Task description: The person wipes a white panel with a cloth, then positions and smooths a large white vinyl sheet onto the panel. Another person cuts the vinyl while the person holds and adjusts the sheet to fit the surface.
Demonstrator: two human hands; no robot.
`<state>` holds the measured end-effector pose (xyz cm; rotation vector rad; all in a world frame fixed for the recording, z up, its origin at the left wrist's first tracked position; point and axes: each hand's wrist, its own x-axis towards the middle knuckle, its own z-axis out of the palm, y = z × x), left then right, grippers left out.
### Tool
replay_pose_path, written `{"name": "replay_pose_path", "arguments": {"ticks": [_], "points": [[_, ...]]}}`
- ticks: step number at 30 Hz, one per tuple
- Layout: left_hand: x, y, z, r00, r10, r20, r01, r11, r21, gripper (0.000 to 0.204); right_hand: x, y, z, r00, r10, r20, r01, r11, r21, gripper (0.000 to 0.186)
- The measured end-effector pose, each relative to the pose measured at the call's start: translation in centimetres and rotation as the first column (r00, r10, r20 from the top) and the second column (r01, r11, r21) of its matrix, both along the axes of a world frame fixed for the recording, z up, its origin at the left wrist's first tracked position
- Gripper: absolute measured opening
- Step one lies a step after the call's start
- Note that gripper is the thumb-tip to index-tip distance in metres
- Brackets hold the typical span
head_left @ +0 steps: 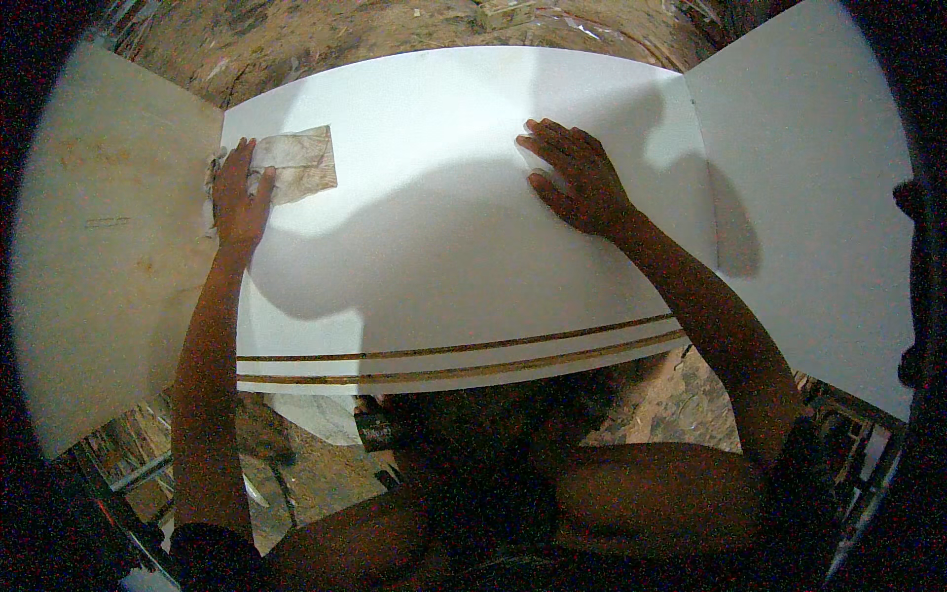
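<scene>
My left hand (240, 197) palm-down on pale, stained cloth (308, 163), fingers extended, thumb apart; cloth at ten o'clock on white panel (434, 266). My right hand (582, 180) palm-down at two, fingers loosely spread; cannot tell what's beneath. Dark stripes (473, 345) at six. Left board (118, 247) at nine, right board (819, 187) at three.

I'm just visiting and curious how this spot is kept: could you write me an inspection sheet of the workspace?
Surface: white panel, two brown lines along its near edge, shadows across it.
Job's things: stained, pale sheet, cloth or paper unclear.
Clutter: debris beyond the panel, too blurred to name.
Hands: left hand flat on the sheet; right hand palm down over the panel, fingers extended.
Cables: nothing seen for certain.
Surroundings: stained left panel, paler right panel, brown floor.
</scene>
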<state>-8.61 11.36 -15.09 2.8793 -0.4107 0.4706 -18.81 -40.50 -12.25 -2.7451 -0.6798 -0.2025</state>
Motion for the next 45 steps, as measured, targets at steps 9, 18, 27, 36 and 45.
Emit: {"name": "replay_pose_path", "arguments": {"ticks": [9,18,27,36,45], "points": [[0.1,0.2,0.3,1.0,-0.019,-0.014,0.018,0.998,-0.052,0.056,0.0,0.2,0.2,1.0,0.015,-0.003,-0.015,1.0,0.026,0.051],[0.2,0.5,0.1,1.0,-0.025,0.002,0.025,0.999,-0.024,0.057,-0.2,0.5,0.3,1.0,-0.006,-0.001,0.006,1.0,-0.008,0.052],[0.1,0.7,0.2,1.0,-0.025,0.018,0.025,1.0,0.014,0.057,-0.1,0.9,0.6,0.999,-0.011,-0.032,0.011,1.0,-0.022,0.053],[0.2,1.0,0.2,1.0,-0.011,-0.007,0.011,1.0,0.006,0.057,-0.1,1.1,0.4,1.0,-0.001,-0.006,0.001,1.0,-0.02,0.051],[0.1,1.1,0.4,1.0,-0.022,0.02,0.022,1.0,0.015,0.056,0.0,1.2,0.3,1.0,0.009,0.0,-0.009,1.0,0.007,0.05]]}}
